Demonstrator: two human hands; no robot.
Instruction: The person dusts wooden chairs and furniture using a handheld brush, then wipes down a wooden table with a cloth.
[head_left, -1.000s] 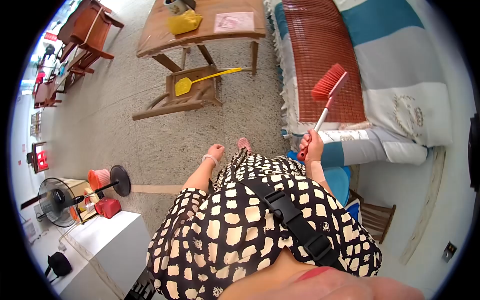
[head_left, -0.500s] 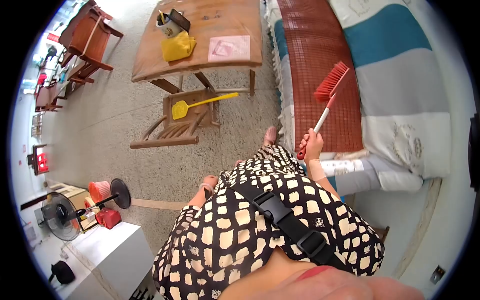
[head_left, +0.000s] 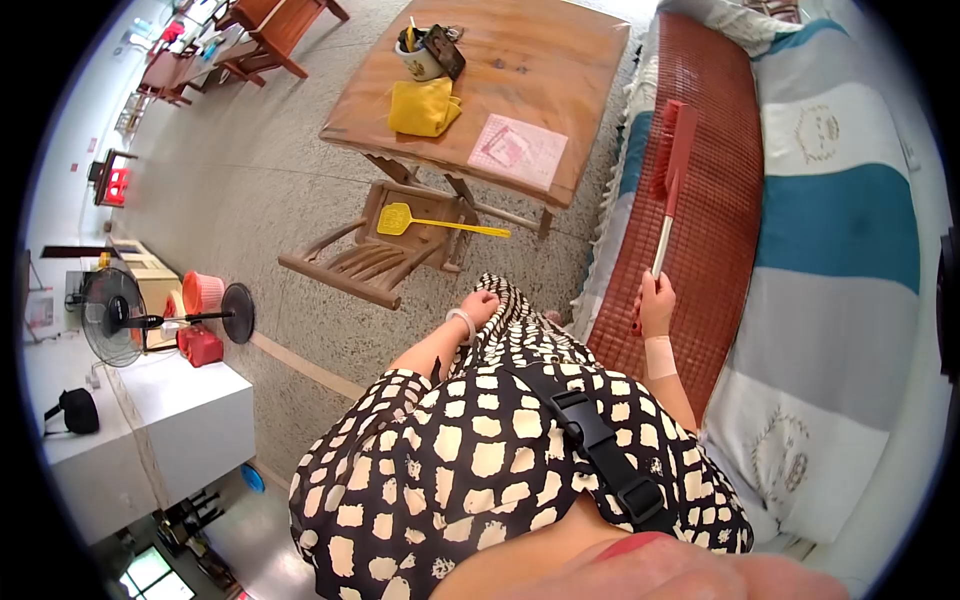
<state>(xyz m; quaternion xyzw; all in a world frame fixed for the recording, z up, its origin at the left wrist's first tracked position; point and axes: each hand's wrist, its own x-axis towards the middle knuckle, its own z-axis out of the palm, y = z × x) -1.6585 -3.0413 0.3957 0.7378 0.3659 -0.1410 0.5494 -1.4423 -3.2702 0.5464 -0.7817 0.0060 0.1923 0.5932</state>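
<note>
Brush: red brush (head_left: 679, 150), approx. over the reddish-brown mat (head_left: 722, 215), right side of scene; head to far end, bristles (head_left: 662, 160) facing left. Contact w/ mat: can't tell.
R grip: right grip (head_left: 657, 303) closed round the brush handle (head_left: 662, 245), near its red end; pale bandage-like strip (head_left: 660, 357) at wrist.
L grip: left grip (head_left: 480, 308) curled, by the patterned clothing (head_left: 450, 440); can't tell if it holds any fabric. White bracelet (head_left: 462, 322) on wrist.
Handling: prob. light, stiff body; bristles prob. springy. Smooth shaft might twist if held loosely; not esp. fragile, I'd guess.
Best hold: handle, nr. red end, for reach; fingers off bristles.
Seat: mat lies left of striped cover (head_left: 840, 225), teal/grey/white.
Desk: wooden desk (head_left: 545, 75), left of mat, far side; yellow cloth (head_left: 424, 107), pink sheet (head_left: 518, 150), pot (head_left: 420, 64) w/ items on top.
Chair: wooden chair (head_left: 345, 265), near side of desk; yellow swatter (head_left: 395, 219) lying across it.
</note>
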